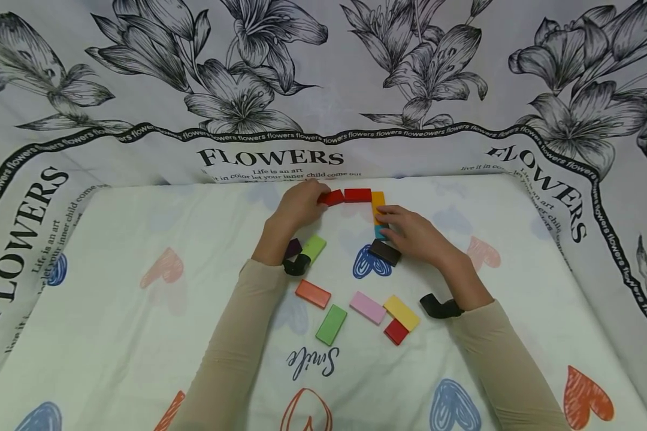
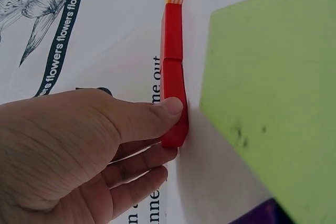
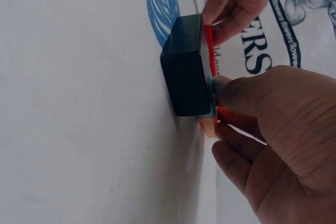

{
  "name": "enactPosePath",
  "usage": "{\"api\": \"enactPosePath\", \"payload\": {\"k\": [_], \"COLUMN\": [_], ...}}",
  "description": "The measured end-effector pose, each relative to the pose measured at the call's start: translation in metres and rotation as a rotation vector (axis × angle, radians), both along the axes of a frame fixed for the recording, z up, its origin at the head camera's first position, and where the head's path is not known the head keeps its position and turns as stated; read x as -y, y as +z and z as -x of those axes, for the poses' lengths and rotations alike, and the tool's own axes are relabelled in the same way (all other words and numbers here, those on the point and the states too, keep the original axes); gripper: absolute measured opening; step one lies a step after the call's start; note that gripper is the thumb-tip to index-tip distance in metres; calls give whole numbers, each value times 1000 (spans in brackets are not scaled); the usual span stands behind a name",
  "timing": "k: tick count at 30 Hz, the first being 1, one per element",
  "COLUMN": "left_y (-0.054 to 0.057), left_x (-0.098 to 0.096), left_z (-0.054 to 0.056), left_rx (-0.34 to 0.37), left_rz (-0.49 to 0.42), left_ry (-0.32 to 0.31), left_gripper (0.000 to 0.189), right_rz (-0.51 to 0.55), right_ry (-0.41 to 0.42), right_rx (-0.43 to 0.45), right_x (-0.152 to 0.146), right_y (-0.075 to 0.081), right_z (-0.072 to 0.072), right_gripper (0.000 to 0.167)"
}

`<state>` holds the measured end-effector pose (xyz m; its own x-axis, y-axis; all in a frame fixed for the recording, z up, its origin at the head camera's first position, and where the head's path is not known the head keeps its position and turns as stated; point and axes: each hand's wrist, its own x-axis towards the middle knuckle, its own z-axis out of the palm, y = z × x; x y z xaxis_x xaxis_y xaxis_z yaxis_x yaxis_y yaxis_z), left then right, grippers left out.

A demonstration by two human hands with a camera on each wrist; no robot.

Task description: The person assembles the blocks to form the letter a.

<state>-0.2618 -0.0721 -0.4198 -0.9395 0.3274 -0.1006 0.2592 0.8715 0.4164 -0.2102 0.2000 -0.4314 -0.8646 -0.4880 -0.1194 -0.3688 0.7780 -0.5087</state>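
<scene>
Likely light, stiff and slightly slick, best taken by the long sides; pinched narrowly in the left hand [image 1: 299,205], the left red block [image 1: 334,197], just beside the right red block [image 1: 358,195] near the far edge of the table [image 1: 113,335]; with the right hand [image 1: 412,233], touching the orange block [image 1: 377,202] and blue block [image 1: 378,231], fingers slightly parted, firm hold or mere contact impossible to tell.
</scene>
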Motion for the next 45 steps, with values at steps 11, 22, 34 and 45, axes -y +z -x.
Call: {"api": "enactPosePath", "payload": {"k": [11, 22, 34, 45], "left_y": [-1, 5, 28, 29], "left_x": [1, -1, -6, -20], "left_z": [2, -9, -58, -100], "left_rx": [11, -29, -16, 32], "left_rz": [17, -14, -27, -20], "left_ry": [-12, -22, -29, -40], "left_gripper": [41, 44, 49, 49], "right_rz": [17, 10, 40, 35], "right_ry": [0, -14, -13, -18], "right_rx": [3, 11, 15, 4], "right_x": [-2, -8, -1, -1], "right_y": [-3, -3, -2, 1], "right_z": [2, -2, 5, 3], "right_gripper": [46, 48, 47, 45]}}
